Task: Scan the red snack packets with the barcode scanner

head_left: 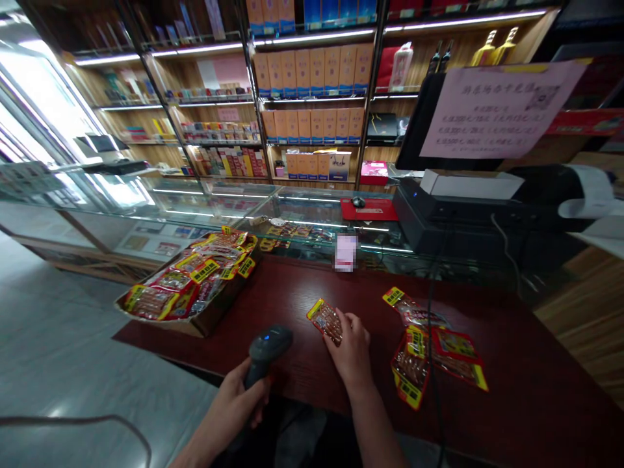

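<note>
My left hand [242, 398] is wrapped round the handle of a dark barcode scanner [271, 342], whose head shows a small blue light and leans toward the right. In my right hand [351, 348] is a snack packet [325, 321] with a yellow and red edge, gripped at its right side over the dark red table [297, 286]. The fingers cover part of the packet. To the right lie several similar packets [412, 364], some overlapping. An open cardboard box [205, 323] on the left is heaped with more such packets [195, 270].
Behind the table runs a glass display counter [234, 195]. A monitor with a pink paper sign [502, 110] and a black till [424, 208] stand at the right. A black cable [429, 312] hangs across the packets there. A computer mouse [358, 202] rests on a red mat [375, 210].
</note>
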The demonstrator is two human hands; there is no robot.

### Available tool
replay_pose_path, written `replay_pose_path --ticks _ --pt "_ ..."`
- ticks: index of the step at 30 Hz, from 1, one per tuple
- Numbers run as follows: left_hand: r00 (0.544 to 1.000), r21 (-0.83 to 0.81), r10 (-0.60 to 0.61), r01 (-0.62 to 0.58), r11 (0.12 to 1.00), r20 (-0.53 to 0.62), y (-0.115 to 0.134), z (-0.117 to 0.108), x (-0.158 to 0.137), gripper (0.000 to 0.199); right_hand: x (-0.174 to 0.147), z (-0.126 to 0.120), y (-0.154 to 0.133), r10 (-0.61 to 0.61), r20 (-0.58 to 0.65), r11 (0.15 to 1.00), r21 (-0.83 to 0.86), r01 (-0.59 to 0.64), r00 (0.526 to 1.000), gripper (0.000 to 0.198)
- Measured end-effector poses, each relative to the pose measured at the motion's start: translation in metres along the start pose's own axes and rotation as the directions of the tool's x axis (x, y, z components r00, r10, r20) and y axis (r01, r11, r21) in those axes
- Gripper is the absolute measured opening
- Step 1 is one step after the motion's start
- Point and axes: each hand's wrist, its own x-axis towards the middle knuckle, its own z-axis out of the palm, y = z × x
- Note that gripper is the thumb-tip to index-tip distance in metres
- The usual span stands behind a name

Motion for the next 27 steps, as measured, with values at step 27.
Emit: replay_pose_path --ticks 27 --pt "0.948 0.021 0.022 -0.03 0.999 0.316 0.013 -0.028 0.008 0.017 0.002 0.008 0.006 -0.154 -0.087 0.981 -0.136 0.141 0.984 0.059"
